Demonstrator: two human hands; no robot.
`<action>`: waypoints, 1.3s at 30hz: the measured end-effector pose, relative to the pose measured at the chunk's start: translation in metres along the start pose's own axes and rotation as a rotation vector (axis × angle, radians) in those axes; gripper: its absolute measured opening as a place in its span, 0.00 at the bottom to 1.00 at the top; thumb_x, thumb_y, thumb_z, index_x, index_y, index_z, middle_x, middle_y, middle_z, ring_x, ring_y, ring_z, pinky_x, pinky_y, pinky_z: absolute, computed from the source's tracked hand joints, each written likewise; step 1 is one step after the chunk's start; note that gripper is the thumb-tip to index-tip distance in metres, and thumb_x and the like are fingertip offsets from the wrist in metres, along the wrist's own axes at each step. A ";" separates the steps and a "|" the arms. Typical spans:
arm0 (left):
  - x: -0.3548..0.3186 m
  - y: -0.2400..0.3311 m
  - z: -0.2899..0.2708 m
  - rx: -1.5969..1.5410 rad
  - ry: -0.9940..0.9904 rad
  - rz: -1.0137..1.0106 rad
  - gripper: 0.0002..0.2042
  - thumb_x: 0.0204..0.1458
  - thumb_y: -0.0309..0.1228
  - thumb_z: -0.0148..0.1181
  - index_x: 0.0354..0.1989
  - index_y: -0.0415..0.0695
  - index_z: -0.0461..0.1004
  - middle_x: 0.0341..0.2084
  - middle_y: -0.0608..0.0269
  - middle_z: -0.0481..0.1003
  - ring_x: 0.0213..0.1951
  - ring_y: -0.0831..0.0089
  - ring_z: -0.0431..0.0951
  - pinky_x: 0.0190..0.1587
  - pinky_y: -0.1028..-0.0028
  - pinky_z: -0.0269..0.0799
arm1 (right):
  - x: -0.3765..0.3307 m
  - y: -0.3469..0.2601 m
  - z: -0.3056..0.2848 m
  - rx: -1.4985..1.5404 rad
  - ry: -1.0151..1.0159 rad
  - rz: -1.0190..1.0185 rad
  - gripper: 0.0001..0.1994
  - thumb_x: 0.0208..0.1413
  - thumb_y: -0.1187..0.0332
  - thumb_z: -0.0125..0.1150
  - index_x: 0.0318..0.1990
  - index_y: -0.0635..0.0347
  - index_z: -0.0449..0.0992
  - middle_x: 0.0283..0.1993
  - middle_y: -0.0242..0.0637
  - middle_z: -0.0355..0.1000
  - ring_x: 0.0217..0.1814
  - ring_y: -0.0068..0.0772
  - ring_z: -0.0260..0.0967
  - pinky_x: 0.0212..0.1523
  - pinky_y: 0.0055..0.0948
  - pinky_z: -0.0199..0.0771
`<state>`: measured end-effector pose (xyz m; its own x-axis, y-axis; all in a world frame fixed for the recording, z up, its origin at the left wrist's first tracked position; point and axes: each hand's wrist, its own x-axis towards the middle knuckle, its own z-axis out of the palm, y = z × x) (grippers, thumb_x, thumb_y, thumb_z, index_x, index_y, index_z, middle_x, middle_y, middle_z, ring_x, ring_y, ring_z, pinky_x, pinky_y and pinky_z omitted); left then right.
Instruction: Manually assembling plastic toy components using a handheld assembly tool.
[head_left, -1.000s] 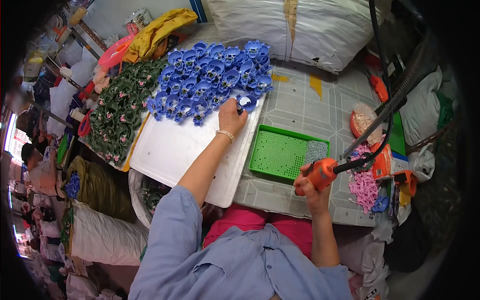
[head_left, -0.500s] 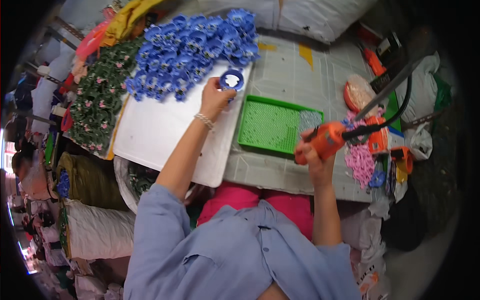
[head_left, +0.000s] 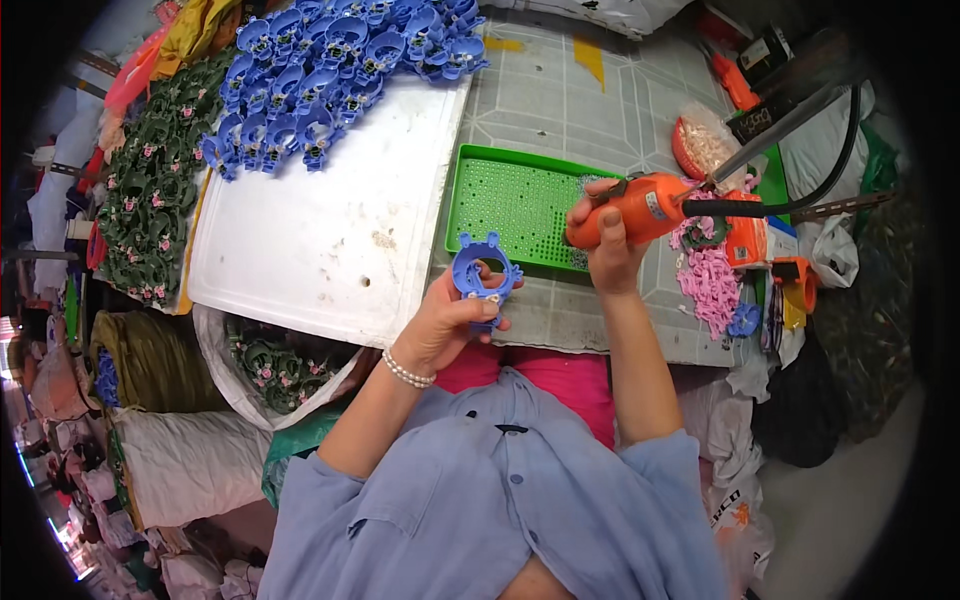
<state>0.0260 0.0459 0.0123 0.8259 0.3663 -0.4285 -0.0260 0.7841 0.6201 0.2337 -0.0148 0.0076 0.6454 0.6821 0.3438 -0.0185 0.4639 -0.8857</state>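
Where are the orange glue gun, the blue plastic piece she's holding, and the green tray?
orange glue gun (head_left: 640,208), head view, on its body.
blue plastic piece (head_left: 482,275), head view, on its ring.
green tray (head_left: 510,205), head view, on its dotted floor.

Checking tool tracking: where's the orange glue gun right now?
In the head view the orange glue gun sits right of centre, gripped in the right hand over the near right corner of the green tray.

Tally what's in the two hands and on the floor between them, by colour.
Blue frame, in left hand: 1
Orange glue gun, in right hand: 1
Green tray: 1
White board: 1
Total: 4
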 end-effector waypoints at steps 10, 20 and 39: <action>0.018 -0.031 -0.003 0.032 0.081 0.089 0.25 0.44 0.17 0.57 0.51 0.42 0.58 0.39 0.57 0.73 0.30 0.72 0.78 0.26 0.81 0.73 | 0.007 0.020 0.000 0.031 0.048 -0.009 0.18 0.50 0.59 0.60 0.38 0.64 0.65 0.24 0.34 0.66 0.25 0.25 0.65 0.29 0.25 0.69; 0.024 -0.043 -0.009 0.014 0.130 0.074 0.21 0.44 0.15 0.56 0.47 0.44 0.58 0.40 0.54 0.73 0.30 0.70 0.78 0.26 0.80 0.73 | 0.009 0.022 0.001 0.006 0.030 -0.015 0.18 0.50 0.59 0.59 0.38 0.65 0.65 0.24 0.34 0.66 0.25 0.25 0.65 0.30 0.25 0.69; 0.023 -0.049 0.007 0.005 0.196 0.159 0.21 0.45 0.17 0.56 0.47 0.43 0.58 0.34 0.58 0.74 0.29 0.71 0.77 0.26 0.79 0.72 | -0.034 -0.048 0.027 0.116 -0.148 -0.009 0.35 0.45 0.35 0.53 0.44 0.61 0.63 0.27 0.35 0.65 0.29 0.31 0.64 0.38 0.35 0.65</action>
<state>0.0502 0.0124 -0.0239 0.6869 0.5750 -0.4444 -0.1432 0.7067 0.6929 0.1921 -0.0449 0.0467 0.5265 0.7492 0.4017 -0.1067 0.5271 -0.8431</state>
